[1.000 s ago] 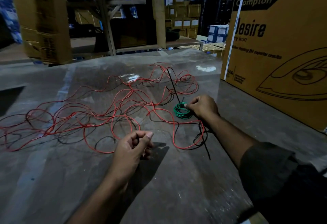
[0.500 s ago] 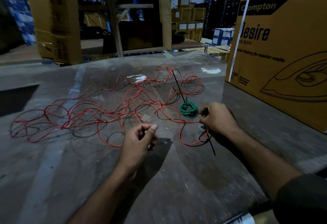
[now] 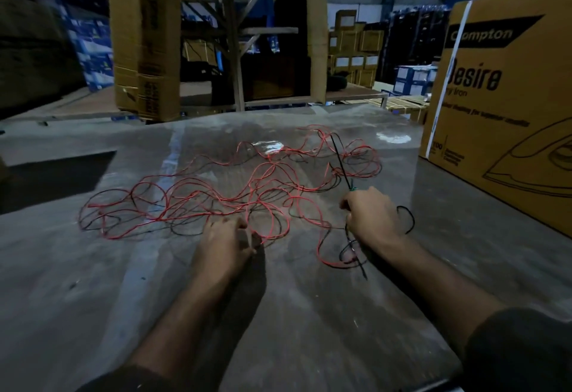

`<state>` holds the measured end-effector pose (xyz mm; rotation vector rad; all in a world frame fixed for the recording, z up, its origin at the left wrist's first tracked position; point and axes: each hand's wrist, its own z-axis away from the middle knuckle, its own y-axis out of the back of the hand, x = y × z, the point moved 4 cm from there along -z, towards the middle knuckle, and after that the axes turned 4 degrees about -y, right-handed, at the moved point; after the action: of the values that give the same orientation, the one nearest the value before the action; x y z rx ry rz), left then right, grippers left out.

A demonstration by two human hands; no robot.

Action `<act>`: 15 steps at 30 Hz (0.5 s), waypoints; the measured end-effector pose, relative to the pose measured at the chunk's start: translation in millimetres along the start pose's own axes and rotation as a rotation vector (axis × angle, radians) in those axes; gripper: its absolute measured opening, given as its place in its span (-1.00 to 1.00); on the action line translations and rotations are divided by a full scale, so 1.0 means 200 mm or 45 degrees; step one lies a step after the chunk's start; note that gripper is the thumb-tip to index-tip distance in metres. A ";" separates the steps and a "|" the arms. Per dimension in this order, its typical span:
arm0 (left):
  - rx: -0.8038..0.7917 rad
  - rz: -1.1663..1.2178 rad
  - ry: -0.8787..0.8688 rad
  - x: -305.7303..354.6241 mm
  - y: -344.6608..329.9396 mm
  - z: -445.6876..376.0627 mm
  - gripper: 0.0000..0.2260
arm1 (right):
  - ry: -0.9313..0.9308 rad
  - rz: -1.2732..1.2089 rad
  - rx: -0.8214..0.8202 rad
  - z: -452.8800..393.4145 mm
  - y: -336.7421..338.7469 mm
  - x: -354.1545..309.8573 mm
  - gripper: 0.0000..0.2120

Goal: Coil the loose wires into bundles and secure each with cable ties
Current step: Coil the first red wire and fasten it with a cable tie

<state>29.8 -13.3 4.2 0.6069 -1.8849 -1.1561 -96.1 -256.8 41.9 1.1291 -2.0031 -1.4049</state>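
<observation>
Step in hand: judged from the layout, gathering the loose red and black wires for a first coil; most of the wire is not yet bundled.
Loose wires (image 3: 235,202): spread in wide tangled loops across the middle of the table (image 3: 309,314), red and black strands crossing each other, with a tail curling near the right forearm.
Left hand (image 3: 224,244): lies at the near edge of the tangle, fingers bent down among the red loops; whether they actually pinch a strand is hidden, so I cannot tell.
Right hand (image 3: 370,216): fingers curled over something small; a speck of green shows at the knuckles, probably a green wire bundle, but it is mostly covered.
Cable tie (image 3: 340,162): long black strip running up and away from the right hand over the far loops.
Box (image 3: 501,103): large carton standing at the right edge, apart from the wires.
Doing it well: find one free end first, draw the strand out slowly so the crossings slip free, and wind even loops before threading a tie.
Risk: pulling from the middle would likely tighten knots.
</observation>
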 end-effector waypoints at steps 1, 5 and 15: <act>0.004 0.049 0.003 -0.04 0.00 0.00 -0.61 | 0.052 0.074 0.013 0.00 0.00 -0.01 -0.77; -0.062 -0.072 0.002 -0.12 0.02 0.01 -0.82 | 0.209 -0.148 -0.026 0.03 -0.01 -0.13 -0.78; 0.146 0.640 -0.050 -0.09 0.33 0.10 -0.86 | 0.304 -0.422 -0.142 0.08 -0.03 -0.39 -0.64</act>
<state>24.7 40.6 50.4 0.1501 -1.9927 -0.7403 -60.9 -184.8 37.3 1.5500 -1.6052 -1.4362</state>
